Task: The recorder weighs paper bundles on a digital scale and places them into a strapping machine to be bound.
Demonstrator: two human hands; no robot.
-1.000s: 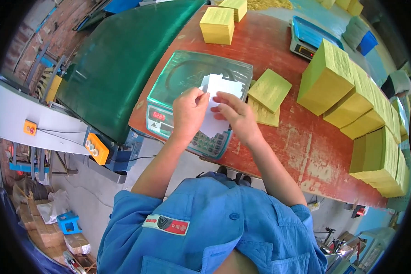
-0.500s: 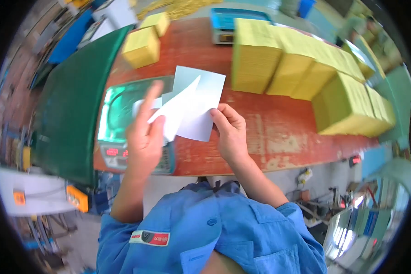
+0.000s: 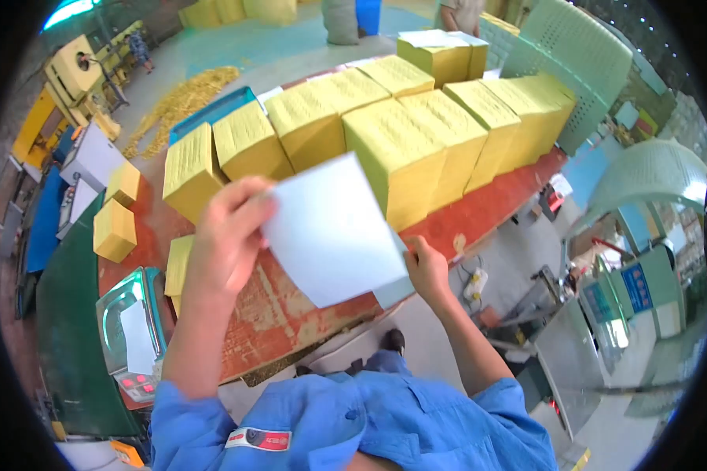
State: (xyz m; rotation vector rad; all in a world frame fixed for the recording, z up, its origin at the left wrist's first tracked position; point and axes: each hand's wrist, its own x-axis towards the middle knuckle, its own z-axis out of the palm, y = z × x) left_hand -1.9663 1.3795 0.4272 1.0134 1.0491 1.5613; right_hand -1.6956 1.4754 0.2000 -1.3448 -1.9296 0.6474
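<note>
While a white sheet of paper (image 3: 331, 229) is held up in the air above the red-brown table (image 3: 291, 306), it hides part of the row of yellow stacks behind it. Left hand (image 3: 226, 235) grips the sheet's upper left edge, fingers curled over the paper with the thumb behind. Right hand (image 3: 426, 267) pinches the sheet's lower right corner, where a second pale layer of paper (image 3: 393, 290) shows just below the main sheet. Both forearms rise from the blue work shirt (image 3: 353, 424) at the lower edge. Behind the sheet, tall yellow bundles of stacked paper (image 3: 416, 149) stand side by side along the far half of the table, touching one another. Smaller yellow blocks (image 3: 114, 229) lie apart near the table's left end. At the near left corner sits a green weighing scale (image 3: 130, 334) with a white slip (image 3: 137, 337) on its platter and a lit red display. A dark green surface (image 3: 63, 337) adjoins the table on the left. Loose yellow scraps (image 3: 177, 98) are scattered on the floor beyond. Another person's torso (image 3: 463, 12) is partly visible at the top edge.
</note>
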